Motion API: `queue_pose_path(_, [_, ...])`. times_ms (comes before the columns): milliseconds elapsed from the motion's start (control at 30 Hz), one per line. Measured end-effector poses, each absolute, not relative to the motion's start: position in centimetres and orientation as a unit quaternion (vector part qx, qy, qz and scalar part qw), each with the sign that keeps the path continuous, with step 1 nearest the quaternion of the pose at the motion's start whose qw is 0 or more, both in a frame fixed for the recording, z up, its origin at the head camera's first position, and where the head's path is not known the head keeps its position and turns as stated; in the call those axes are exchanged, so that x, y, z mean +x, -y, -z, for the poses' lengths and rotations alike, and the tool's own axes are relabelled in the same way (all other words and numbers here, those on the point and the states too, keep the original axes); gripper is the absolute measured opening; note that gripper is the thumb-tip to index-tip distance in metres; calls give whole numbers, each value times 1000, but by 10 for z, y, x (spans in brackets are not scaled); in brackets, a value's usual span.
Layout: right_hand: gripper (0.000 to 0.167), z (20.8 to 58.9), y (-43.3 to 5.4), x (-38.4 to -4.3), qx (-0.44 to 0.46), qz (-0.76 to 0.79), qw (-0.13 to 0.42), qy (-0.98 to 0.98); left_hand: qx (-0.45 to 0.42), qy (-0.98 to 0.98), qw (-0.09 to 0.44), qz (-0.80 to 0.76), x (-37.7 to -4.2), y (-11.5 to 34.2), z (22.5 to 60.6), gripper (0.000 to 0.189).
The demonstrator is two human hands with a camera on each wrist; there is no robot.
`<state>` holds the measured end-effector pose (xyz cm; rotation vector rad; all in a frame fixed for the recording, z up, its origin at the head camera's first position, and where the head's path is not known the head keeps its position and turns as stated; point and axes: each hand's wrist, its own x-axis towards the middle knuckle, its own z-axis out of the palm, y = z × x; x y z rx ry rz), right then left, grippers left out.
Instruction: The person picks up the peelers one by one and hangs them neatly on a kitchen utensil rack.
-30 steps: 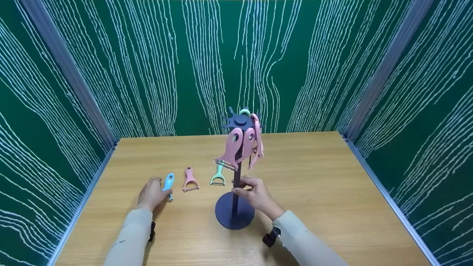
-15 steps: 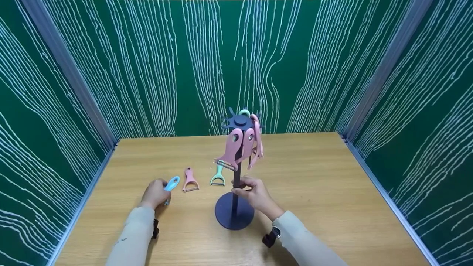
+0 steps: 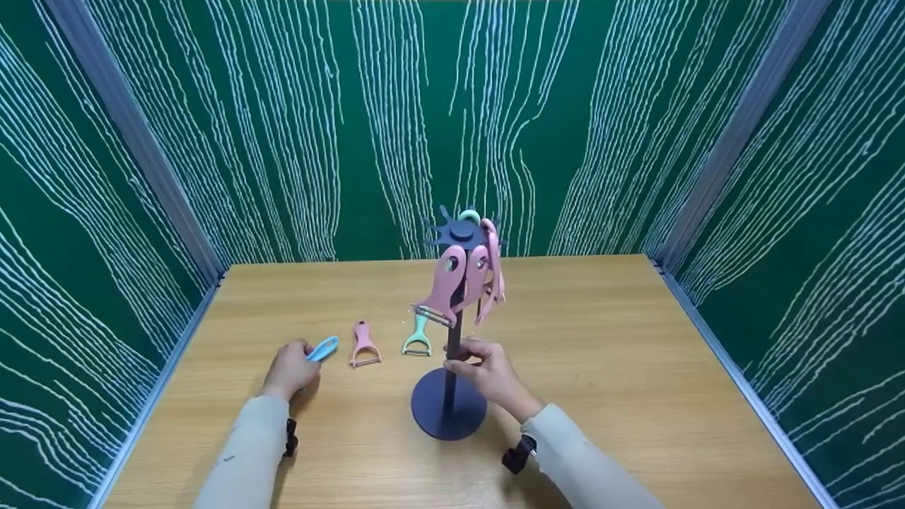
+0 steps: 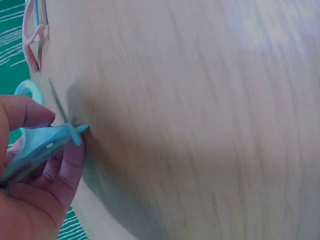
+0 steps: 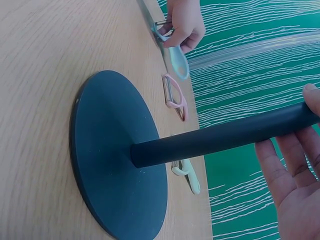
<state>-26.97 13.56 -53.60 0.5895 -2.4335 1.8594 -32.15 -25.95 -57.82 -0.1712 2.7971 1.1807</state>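
Observation:
My left hand grips a light blue peeler by its head end, and the looped handle points away to the right. In the left wrist view, thumb and fingers close round the blue peeler just over the wood. My right hand holds the upright pole of a dark stand, thumb on one side and fingers on the other. From the stand's spiked top hang several peelers, among them a front pink peeler and a green peeler, mostly hidden behind.
Between the left hand and the stand, a pink peeler and a mint green peeler lie on the wooden table. Green walls with white lines surround the table on three sides.
The left hand has lifted and turned the blue peeler, so its handle swings right and its head disappears into the hand. The right hand stays on the pole.

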Motion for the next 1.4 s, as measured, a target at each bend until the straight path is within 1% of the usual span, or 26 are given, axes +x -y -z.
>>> queue_pose_path(300, [20, 538, -136, -269, 192, -597, 19, 778, -35, -915, 10, -402, -316, 265, 569, 34])
queue_pose_path(467, [20, 540, -136, -270, 190, -599, 20, 777, -37, -905, 5, -425, -314, 263, 562, 34])
queue_pose_path(667, [21, 539, -136, -269, 196, -608, 17, 769, -28, -890, -9, -456, -314, 257, 555, 38])
queue_pose_path(1000, [20, 538, -135, -268, 189, -612, 8, 768, -22, -880, -28, -473, -316, 242, 540, 33])
queue_pose_path(1400, [18, 537, -136, -270, 180, -605, -5, 776, -15, -864, -59, -500, -316, 224, 522, 36])
